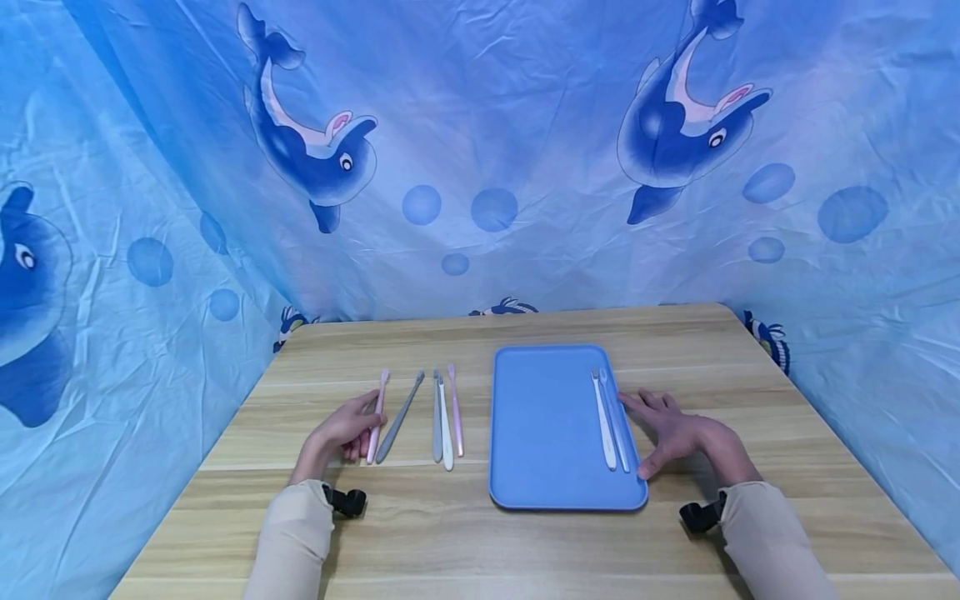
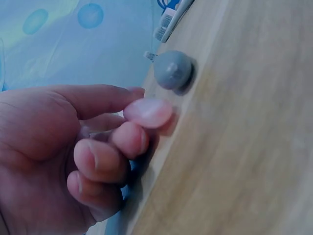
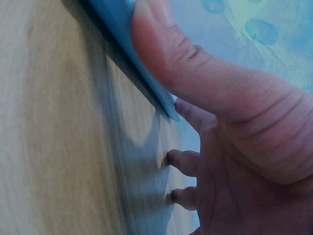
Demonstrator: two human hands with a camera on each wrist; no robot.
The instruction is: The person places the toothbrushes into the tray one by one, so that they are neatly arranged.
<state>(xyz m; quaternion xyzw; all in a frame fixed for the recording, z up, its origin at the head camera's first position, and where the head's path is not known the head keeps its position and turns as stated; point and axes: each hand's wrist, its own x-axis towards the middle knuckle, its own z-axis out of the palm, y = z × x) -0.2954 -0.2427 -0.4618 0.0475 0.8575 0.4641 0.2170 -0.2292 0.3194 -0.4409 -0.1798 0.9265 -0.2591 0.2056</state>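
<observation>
My left hand (image 1: 350,427) pinches a pink toothbrush (image 2: 149,112) between thumb and fingers, at the left end of a loose row. Just right of it lies a dark grey toothbrush (image 1: 400,418). Farther along are a grey-blue toothbrush (image 1: 437,427), a white toothbrush (image 1: 446,432) and a second pink one (image 1: 457,417). On the blue tray (image 1: 540,425), a white toothbrush (image 1: 603,425) and a pale blue toothbrush (image 1: 617,429) lie side by side near the right rim. My right hand (image 1: 671,432) touches that rim with thumb and index finger, its fingers spread.
Everything lies on a wooden table (image 1: 420,533). Behind it and at both sides hangs a blue cloth (image 1: 465,100) printed with dolphins and bubbles. A black strap device (image 1: 345,502) sits on my left wrist, another (image 1: 703,515) on my right.
</observation>
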